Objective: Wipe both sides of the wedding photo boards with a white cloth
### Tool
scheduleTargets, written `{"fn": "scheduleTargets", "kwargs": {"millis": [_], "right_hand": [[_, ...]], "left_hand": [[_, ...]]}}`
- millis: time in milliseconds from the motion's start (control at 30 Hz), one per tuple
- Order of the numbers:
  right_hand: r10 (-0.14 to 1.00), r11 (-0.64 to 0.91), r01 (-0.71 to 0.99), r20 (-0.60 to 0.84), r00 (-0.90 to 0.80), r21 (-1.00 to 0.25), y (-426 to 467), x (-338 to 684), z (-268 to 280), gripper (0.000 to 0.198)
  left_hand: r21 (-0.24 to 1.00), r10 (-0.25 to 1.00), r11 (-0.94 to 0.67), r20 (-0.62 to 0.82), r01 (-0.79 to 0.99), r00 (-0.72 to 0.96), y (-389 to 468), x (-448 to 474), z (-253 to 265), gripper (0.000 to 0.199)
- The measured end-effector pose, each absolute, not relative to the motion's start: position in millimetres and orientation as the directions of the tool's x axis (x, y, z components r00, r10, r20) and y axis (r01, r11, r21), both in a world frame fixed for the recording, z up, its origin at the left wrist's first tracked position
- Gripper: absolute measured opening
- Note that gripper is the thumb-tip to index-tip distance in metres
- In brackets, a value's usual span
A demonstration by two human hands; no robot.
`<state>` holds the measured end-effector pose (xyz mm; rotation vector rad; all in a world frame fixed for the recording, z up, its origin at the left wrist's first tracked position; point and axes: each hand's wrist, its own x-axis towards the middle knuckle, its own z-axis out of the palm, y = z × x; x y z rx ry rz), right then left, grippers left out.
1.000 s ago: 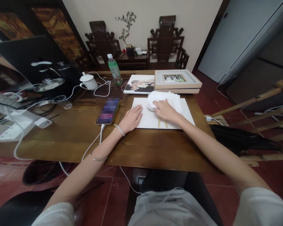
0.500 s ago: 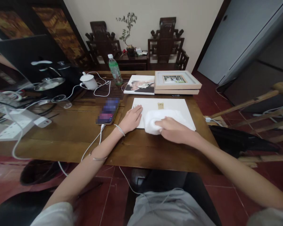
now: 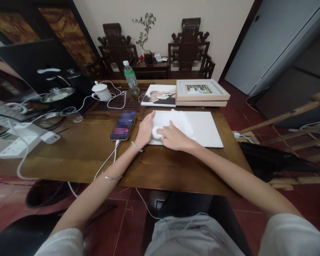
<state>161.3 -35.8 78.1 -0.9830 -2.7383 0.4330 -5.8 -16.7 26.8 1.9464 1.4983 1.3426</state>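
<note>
A thin white board, perhaps a book or album (image 3: pixel 208 129), lies flat on the wooden table in front of me. My right hand (image 3: pixel 174 138) grips a bunched, fluffy white cloth (image 3: pixel 182 122) and presses it on the board's left half, index finger stretched over it. Along the board's left edge rests my left hand (image 3: pixel 144 131), turned on its side with fingers stretched out, close beside the cloth. The cloth covers part of the board's surface. Just left of that hand lies a phone (image 3: pixel 124 126) with a cable plugged in.
Behind the board are a photo book (image 3: pixel 160 96) and stacked wooden frames (image 3: pixel 202 89). A green bottle (image 3: pixel 131 79), a lidded white cup (image 3: pixel 101 92) and a clear tumbler (image 3: pixel 74 114) stand further left. A power strip (image 3: pixel 21 142) and loose cables occupy the table's left end.
My right hand has slid the cloth leftwards and away from me, covering the small yellow sticker. My left hand has shifted from lying on the board to its left edge.
</note>
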Motion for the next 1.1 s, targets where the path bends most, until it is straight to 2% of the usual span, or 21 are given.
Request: {"fn": "scheduleTargets", "kwargs": {"millis": [167, 333, 467, 600, 667, 767, 900, 1100], "right_hand": [[0.516, 0.714, 0.454, -0.037, -0.856, -0.532, -53, 191, 96, 0.02], [0.565, 0.559, 0.538, -0.186, -0.804, -0.63, -34, 211, 115, 0.017], [0.697, 0.503, 0.667, -0.199, -0.689, -0.549, -3, 210, 122, 0.013], [0.844, 0.464, 0.768, -0.045, -0.535, -0.442, 28, 196, 113, 0.009], [0.887, 0.434, 0.813, 0.027, -0.46, -0.388, 40, 182, 104, 0.015], [0.879, 0.47, 0.819, 0.088, -0.469, -0.329, 53, 156, 91, 0.025], [0.807, 0.579, 0.741, 0.113, -0.579, -0.34, 66, 132, 87, 0.03], [0.862, 0.46, 0.76, 0.025, -0.506, -0.458, 74, 176, 102, 0.02]], "left_hand": [[0.669, 0.878, -0.41, 0.474, 0.62, 0.07, -18, -2, 26, 0.065], [0.537, 0.865, -0.469, 0.439, 0.701, 0.243, -19, -1, 23, 0.059], [0.441, 0.852, -0.503, 0.396, 0.744, 0.342, -16, -5, 17, 0.046], [0.368, 0.836, -0.53, 0.376, 0.764, 0.399, -15, -7, 14, 0.039], [0.345, 0.832, -0.536, 0.374, 0.771, 0.411, -16, -7, 15, 0.037], [0.333, 0.827, -0.542, 0.373, 0.771, 0.421, -19, -6, 19, 0.036], [0.341, 0.824, -0.551, 0.37, 0.762, 0.43, -20, -6, 22, 0.038], [0.334, 0.831, -0.539, 0.359, 0.773, 0.425, -18, -9, 17, 0.041]]}}
